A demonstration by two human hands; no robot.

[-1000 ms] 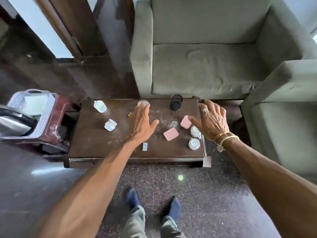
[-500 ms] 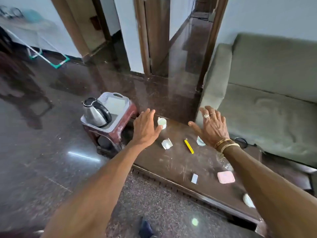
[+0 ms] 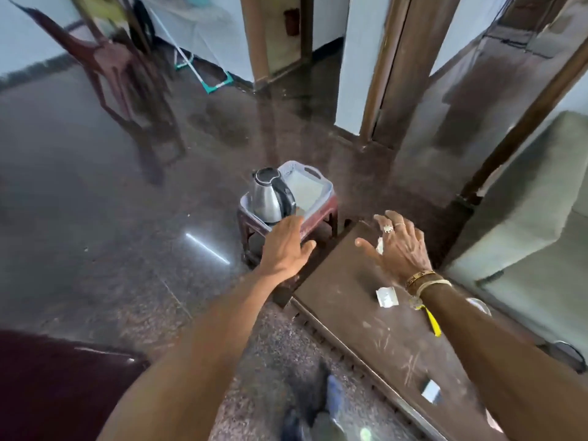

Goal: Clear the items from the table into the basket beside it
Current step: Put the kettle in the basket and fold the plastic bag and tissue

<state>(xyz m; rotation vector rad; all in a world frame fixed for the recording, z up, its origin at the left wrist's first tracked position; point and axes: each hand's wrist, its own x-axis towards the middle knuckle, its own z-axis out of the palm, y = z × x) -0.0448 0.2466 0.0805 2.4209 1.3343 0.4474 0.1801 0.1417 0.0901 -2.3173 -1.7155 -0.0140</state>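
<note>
A white plastic basket [image 3: 321, 183] stands on a dark red stool [image 3: 318, 214] just left of the brown table [image 3: 343, 288]. A steel kettle [image 3: 270, 195] stands in the basket. My left hand [image 3: 286, 246] hovers flat with straight fingers between table edge and basket, holding nothing. Spread open over the table's far left end, my right hand [image 3: 397, 246] covers most of a small white item [image 3: 379, 245]. On the table lie a clear white packet [image 3: 386, 296], a yellow pen [image 3: 433, 323] and a small white card [image 3: 431, 391].
A grey sofa [image 3: 525, 224] runs along the table's far side. A dark red plastic chair [image 3: 127, 74] stands at the back left on the glossy floor. Door frames [image 3: 381, 74] rise behind the basket. A dark object [image 3: 63, 386] fills the lower left corner.
My view has swung left from the table towards the basket. Both hands moved left with it, the left one now off the table's end near the basket.
</note>
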